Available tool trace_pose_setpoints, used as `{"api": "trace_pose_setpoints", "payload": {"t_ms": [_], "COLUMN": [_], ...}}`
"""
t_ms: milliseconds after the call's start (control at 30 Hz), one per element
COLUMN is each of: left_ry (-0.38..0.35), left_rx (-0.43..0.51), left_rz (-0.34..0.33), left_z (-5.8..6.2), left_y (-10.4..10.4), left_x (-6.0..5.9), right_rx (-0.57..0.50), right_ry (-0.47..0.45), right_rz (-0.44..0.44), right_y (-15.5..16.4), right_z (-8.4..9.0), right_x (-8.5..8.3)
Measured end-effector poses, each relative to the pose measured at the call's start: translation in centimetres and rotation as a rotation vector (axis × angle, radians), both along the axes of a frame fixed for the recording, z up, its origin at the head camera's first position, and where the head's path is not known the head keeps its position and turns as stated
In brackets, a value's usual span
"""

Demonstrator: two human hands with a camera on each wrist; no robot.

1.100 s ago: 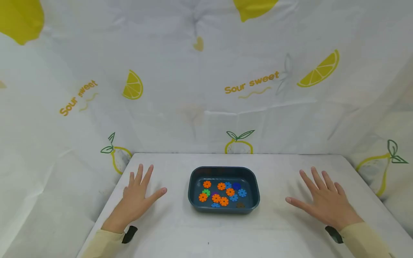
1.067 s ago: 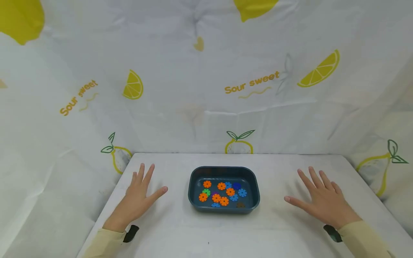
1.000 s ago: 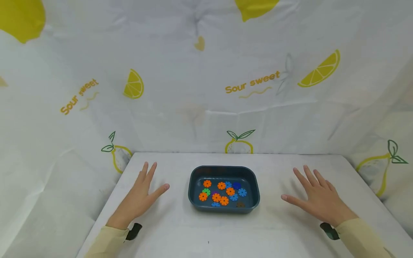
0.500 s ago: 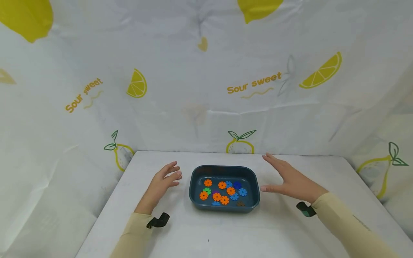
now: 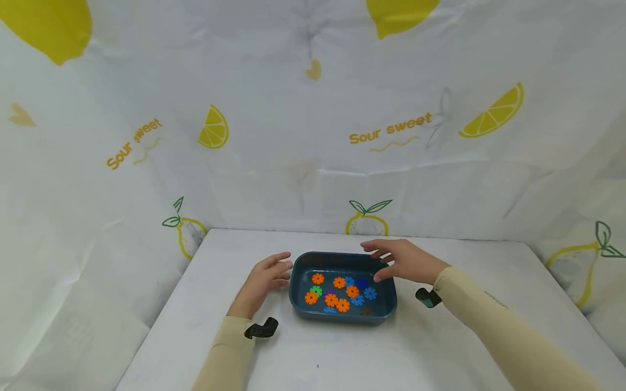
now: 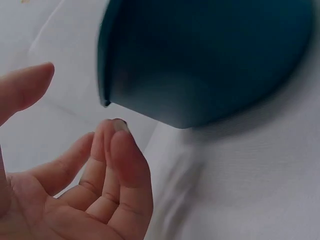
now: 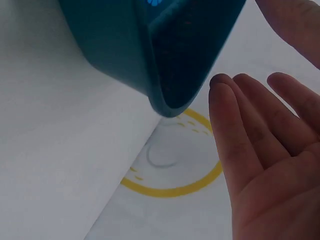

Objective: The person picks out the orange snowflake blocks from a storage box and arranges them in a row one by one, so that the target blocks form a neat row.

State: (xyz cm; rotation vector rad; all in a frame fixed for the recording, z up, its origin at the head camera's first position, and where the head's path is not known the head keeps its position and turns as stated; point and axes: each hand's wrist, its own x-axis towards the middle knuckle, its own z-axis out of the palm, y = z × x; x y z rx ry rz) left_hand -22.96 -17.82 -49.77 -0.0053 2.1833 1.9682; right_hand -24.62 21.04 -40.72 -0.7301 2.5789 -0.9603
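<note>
A dark blue-green tray (image 5: 342, 316) stands on the white table, holding several small snowflake-shaped plastic discs in orange, blue, green, purple and brown, such as an orange disc (image 5: 343, 305). Beside the tray's left end is my left hand (image 5: 261, 282), its fingers bent a little and nothing in them. In the left wrist view a gap shows between those fingertips and the tray wall (image 6: 200, 60). My right hand (image 5: 408, 262) hovers over the tray's far right corner, covering part of its rim. The right wrist view shows its fingers (image 7: 235, 135) loosely extended, apart from the tray (image 7: 117, 55).
White cloth with lemon prints (image 5: 293, 136) hangs behind and at both sides of the table (image 5: 303, 358). A black wrist device (image 5: 261, 328) is on the left wrist, and another dark device (image 5: 428, 297) on the right wrist.
Both hands have moved inward from the table's sides to the tray, and their spread fingers have drawn closer together. The tray and discs stay in place; the view has shifted slightly.
</note>
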Motion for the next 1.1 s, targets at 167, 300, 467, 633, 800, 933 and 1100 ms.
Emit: {"api": "trace_pose_setpoints", "payload": {"t_ms": [167,300,467,633,800,933,1100], "left_ry": [0.005,0.012,0.004,0.007,-0.006,-0.008,-0.008], "left_rx": [0.010,0.018,0.047,0.061,0.071,0.071,0.078], "left_rz": [-0.005,-0.021,-0.049,-0.048,-0.039,-0.048,-0.055], "left_z": [-0.6,-1.1,-1.5,-1.6,-1.7,-1.7,-1.7], "left_y": [0.4,0.5,0.5,0.4,0.3,0.3,0.1], "left_x": [-0.2,-0.2,-0.4,-0.5,-0.7,-0.8,-0.7], "right_rx": [0.017,0.052,0.110,0.156,0.219,0.286,0.335], "right_ry": [-0.047,-0.080,-0.103,-0.095,-0.076,-0.077,-0.094], "right_rz": [0.057,0.087,0.111,0.138,0.146,0.137,0.121], "right_y": [-2.2,-3.8,-5.1,-5.9,-6.7,-7.5,-8.7], "right_z": [-0.5,-1.2,-1.8,-2.3,-2.5,-2.8,-3.1], "right_x": [-1.4,-1.8,-2.2,-2.7,-2.8,-2.7,-2.2]}}
